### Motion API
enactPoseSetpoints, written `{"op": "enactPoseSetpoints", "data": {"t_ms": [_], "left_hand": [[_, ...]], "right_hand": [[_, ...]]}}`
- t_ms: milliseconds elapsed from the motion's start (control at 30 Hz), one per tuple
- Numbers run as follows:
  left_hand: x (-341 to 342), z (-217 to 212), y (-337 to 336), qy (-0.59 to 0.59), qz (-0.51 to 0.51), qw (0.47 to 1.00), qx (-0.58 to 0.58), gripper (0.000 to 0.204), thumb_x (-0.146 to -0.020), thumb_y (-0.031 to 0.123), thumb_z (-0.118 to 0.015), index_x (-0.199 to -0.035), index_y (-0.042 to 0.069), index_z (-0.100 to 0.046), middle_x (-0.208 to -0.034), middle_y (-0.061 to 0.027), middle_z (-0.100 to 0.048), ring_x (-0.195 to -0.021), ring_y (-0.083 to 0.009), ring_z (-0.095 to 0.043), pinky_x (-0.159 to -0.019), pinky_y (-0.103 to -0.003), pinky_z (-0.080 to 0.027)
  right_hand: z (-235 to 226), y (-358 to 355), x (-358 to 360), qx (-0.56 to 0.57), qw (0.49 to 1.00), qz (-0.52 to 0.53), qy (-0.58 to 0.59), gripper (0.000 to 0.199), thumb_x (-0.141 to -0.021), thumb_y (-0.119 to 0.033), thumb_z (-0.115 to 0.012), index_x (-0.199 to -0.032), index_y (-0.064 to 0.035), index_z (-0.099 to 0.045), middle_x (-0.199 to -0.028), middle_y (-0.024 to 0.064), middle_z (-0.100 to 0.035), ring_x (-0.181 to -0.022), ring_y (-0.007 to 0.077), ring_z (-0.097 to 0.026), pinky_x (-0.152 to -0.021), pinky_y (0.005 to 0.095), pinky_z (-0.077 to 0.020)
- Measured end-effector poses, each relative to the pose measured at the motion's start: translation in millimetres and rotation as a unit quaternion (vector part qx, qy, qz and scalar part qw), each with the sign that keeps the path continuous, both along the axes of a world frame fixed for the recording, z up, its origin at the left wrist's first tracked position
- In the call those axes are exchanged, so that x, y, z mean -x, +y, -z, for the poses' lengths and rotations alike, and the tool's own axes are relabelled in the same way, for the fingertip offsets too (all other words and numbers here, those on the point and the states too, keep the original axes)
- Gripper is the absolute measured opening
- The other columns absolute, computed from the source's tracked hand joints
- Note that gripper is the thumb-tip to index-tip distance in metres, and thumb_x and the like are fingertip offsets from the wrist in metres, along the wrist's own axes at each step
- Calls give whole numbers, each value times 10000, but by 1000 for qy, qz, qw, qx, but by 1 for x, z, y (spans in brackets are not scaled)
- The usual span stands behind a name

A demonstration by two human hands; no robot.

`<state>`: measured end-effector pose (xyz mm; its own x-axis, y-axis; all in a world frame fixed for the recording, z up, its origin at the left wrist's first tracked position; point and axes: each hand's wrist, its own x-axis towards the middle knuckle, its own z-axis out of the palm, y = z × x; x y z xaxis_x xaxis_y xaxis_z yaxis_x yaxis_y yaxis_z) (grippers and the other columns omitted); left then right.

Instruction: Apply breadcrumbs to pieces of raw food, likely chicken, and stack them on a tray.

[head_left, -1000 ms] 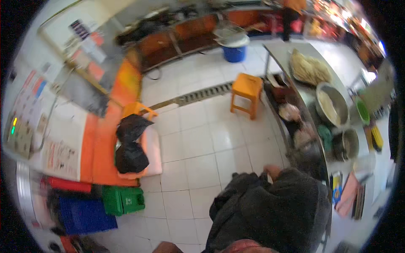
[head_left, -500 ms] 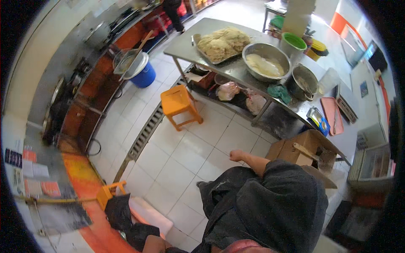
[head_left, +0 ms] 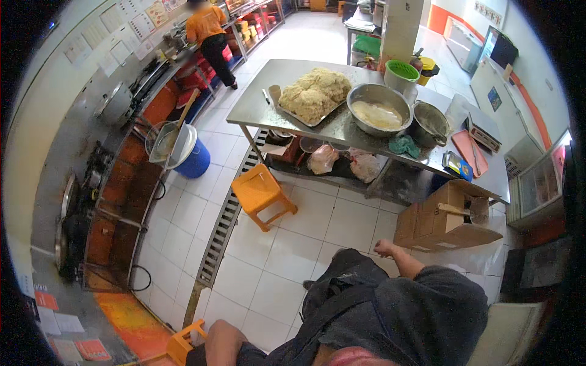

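My right hand (head_left: 383, 247) hangs out in front of my body above the white tiled floor, its fingers curled in and nothing visible in them. It is nearest to an open cardboard box (head_left: 434, 222) beside the table, and does not touch it. A wooden-handled tool (head_left: 453, 210) lies across the box's opening. At the lower edge shows part of my left arm (head_left: 224, 341), close to an orange plastic stool (head_left: 180, 348); I cannot make out its fingers. Some black material (head_left: 196, 355) lies against this arm.
A steel table (head_left: 256, 100) bears a tray of pale dough-like mass (head_left: 316, 93), a steel bowl (head_left: 366, 94), a pot (head_left: 430, 122) and a scale (head_left: 485, 131). An orange stool (head_left: 259, 186), floor drain (head_left: 223, 235) and blue bucket (head_left: 196, 160) stand left. A co-worker (head_left: 210, 36) stands far left.
My view has tilted up, bringing the co-worker's orange shirt into sight. My right hand has shifted right and lower in the picture. The black bag-like things at lower left have mostly left view.
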<state>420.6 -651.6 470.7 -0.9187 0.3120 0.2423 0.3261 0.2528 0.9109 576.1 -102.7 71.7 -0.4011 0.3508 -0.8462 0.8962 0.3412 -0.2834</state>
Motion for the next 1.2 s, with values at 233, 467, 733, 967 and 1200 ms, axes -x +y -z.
{"op": "enactPoseSetpoints", "data": {"t_ms": [233, 467, 733, 967, 1200], "left_hand": [[126, -18, 93, 92, 84, 992, -11, 215, -781, 245, -687, -699, 108, -544, -632, -27, -521, -597, -230, -554, -562, -370, -418], [218, -31, 268, 210, 103, 971, -45, 199, -771, 220, -692, -692, 107, -549, -622, -29, -521, -590, -237, -558, -549, -382, -415], [285, -78, 461, 283, 124, 950, -47, 183, -759, 190, -698, -684, 106, -554, -610, -30, -522, -582, -246, -562, -534, -396, -411], [319, -28, 699, 119, 417, 850, -299, 306, -904, 237, -640, -748, 31, -476, -717, -50, -438, -622, -173, -400, -570, -307, -349], [326, 79, 796, 54, 661, 745, -68, 203, -908, 207, -625, -934, 7, -606, -931, -75, -618, -827, -178, -593, -731, -303, -467]], "right_hand": [[9, -30, 43, 60, 994, 62, 61, 322, -803, -315, -634, -977, -48, -683, -833, 99, -651, -725, 219, -613, -582, 371, -499], [51, 33, -11, 198, 871, 419, 163, 221, -812, -221, -622, -883, -16, -665, -788, 132, -659, -667, 233, -605, -616, 380, -486], [66, 172, 49, 73, 914, 391, 83, 393, -815, -99, -600, -1189, 20, -569, -814, 161, -662, -696, 278, -648, -591, 397, -497], [21, 212, 151, 28, 896, 395, 200, 373, -809, -108, -601, -1164, 8, -596, -826, 146, -677, -650, 232, -665, -525, 355, -512], [-34, 200, 207, 67, 956, 283, 31, 382, -850, -273, -625, -1086, 28, -622, -911, 151, -670, -795, 229, -662, -652, 375, -520]]}}
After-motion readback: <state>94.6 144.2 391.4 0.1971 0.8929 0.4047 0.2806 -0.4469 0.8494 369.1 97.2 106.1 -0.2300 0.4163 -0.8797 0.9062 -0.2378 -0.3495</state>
